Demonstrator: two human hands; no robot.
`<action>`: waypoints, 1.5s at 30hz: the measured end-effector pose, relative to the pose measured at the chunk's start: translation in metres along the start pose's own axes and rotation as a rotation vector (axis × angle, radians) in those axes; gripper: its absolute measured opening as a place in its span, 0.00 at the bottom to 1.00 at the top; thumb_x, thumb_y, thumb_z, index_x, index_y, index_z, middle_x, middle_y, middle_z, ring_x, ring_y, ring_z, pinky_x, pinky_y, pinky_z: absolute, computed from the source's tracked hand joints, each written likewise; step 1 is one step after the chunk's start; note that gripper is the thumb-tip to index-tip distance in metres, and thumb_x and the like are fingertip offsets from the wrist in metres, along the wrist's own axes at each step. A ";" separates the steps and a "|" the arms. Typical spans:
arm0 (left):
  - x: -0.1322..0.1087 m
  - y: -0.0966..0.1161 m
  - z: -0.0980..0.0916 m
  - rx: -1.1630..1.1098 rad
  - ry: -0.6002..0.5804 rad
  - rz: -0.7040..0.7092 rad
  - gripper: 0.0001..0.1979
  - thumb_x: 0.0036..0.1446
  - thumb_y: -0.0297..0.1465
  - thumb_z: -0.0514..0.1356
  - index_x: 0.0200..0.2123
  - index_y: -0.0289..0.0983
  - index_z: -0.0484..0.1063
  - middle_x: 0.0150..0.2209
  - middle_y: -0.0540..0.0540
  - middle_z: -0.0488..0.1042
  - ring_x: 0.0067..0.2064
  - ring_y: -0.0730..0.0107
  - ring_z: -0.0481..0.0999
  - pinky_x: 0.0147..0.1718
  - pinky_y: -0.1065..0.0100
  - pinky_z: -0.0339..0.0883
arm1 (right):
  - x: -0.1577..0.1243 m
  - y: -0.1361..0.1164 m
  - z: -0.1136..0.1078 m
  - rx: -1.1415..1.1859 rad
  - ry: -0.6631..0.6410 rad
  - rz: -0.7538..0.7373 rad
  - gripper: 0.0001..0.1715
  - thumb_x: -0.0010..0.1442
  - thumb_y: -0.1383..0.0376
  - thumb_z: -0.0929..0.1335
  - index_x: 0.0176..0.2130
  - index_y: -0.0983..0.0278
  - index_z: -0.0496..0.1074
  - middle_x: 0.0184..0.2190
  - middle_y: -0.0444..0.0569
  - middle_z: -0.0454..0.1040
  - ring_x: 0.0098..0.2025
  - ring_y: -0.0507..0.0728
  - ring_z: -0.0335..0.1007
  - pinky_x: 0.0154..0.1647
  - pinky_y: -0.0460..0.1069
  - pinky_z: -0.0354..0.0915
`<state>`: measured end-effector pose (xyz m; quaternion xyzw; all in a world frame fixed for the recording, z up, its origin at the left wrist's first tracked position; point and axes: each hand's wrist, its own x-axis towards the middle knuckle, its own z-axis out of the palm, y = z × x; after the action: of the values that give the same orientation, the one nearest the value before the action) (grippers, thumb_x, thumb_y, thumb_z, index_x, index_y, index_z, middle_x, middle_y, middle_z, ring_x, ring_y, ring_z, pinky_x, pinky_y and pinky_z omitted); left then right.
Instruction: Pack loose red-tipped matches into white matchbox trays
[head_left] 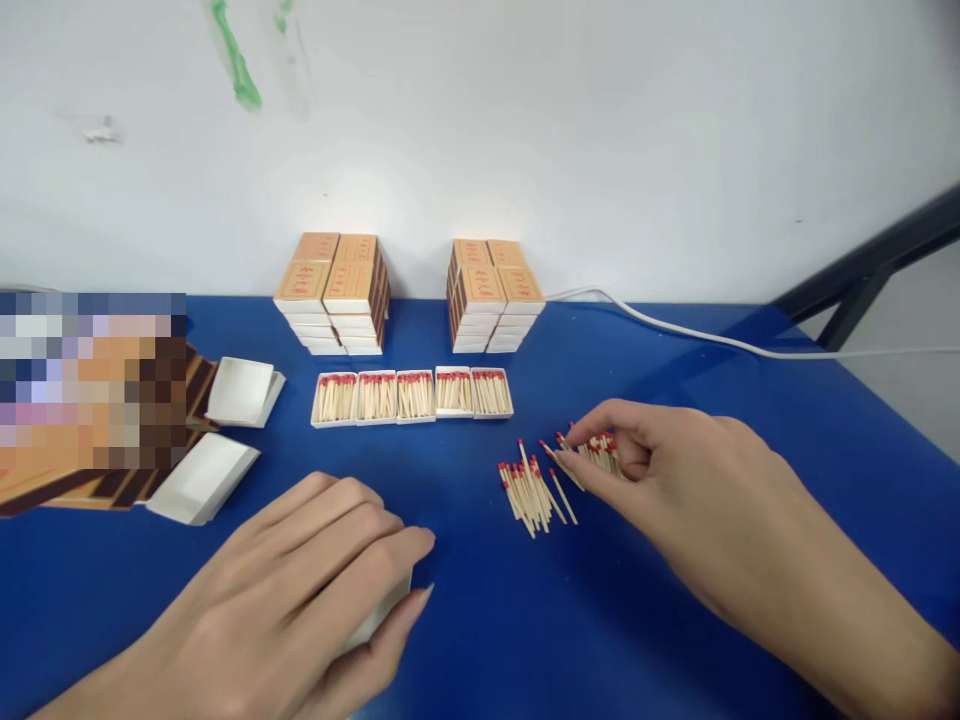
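1. A white wall [600, 120] rises behind the blue table [480, 660].
2. A green smear [238, 65] slants down the wall's upper left, a smaller green spot [282, 22] beside it.
3. A pale scuff [102, 131] marks the wall farther left.
4. A thin white cable [780, 355] curves along the table's back toward the right.
5. A dark, branching frame [907, 245] stands at far right.

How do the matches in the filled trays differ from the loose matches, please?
The tray matches are packed side by side; the loose matches lie in uneven heaps. White walls enclose the tray matches, while the loose matches rest on the blue table. Both have red heads.
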<state>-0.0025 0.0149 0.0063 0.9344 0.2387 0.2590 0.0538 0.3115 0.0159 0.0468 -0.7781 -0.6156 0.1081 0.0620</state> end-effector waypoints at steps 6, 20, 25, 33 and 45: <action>0.001 -0.001 0.002 -0.008 -0.004 0.008 0.12 0.74 0.22 0.63 0.57 0.34 0.80 0.45 0.46 0.82 0.50 0.65 0.79 0.55 0.59 0.70 | -0.001 -0.004 0.000 -0.007 -0.011 -0.016 0.05 0.67 0.55 0.77 0.36 0.45 0.87 0.26 0.41 0.81 0.29 0.60 0.75 0.29 0.53 0.56; 0.004 0.002 0.000 -0.010 0.020 -0.013 0.12 0.74 0.22 0.62 0.56 0.35 0.80 0.44 0.45 0.84 0.47 0.64 0.83 0.52 0.57 0.74 | -0.003 0.005 0.005 -0.033 -0.017 -0.127 0.12 0.68 0.56 0.75 0.31 0.50 0.83 0.22 0.44 0.80 0.27 0.61 0.75 0.29 0.54 0.56; 0.004 0.000 0.000 0.000 0.007 -0.001 0.12 0.74 0.22 0.63 0.57 0.34 0.80 0.45 0.45 0.84 0.47 0.64 0.83 0.53 0.57 0.74 | -0.007 0.008 0.004 -0.012 -0.079 -0.152 0.16 0.70 0.53 0.73 0.30 0.51 0.80 0.24 0.43 0.79 0.30 0.61 0.76 0.36 0.56 0.63; 0.000 0.000 -0.001 0.006 -0.009 0.018 0.13 0.74 0.22 0.64 0.58 0.34 0.80 0.46 0.46 0.83 0.50 0.66 0.80 0.57 0.58 0.71 | -0.012 0.004 0.003 0.090 -0.109 -0.216 0.26 0.75 0.49 0.67 0.28 0.54 0.76 0.22 0.43 0.76 0.25 0.58 0.70 0.32 0.55 0.59; 0.007 0.002 0.001 -0.006 0.013 -0.006 0.11 0.74 0.22 0.63 0.56 0.34 0.80 0.44 0.44 0.84 0.46 0.62 0.82 0.51 0.57 0.75 | -0.003 -0.018 0.018 0.181 -0.006 -0.107 0.18 0.71 0.49 0.72 0.33 0.55 0.79 0.17 0.38 0.66 0.20 0.54 0.61 0.35 0.55 0.59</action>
<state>0.0039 0.0162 0.0094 0.9318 0.2410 0.2656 0.0560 0.2898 0.0162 0.0337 -0.7349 -0.6443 0.1620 0.1358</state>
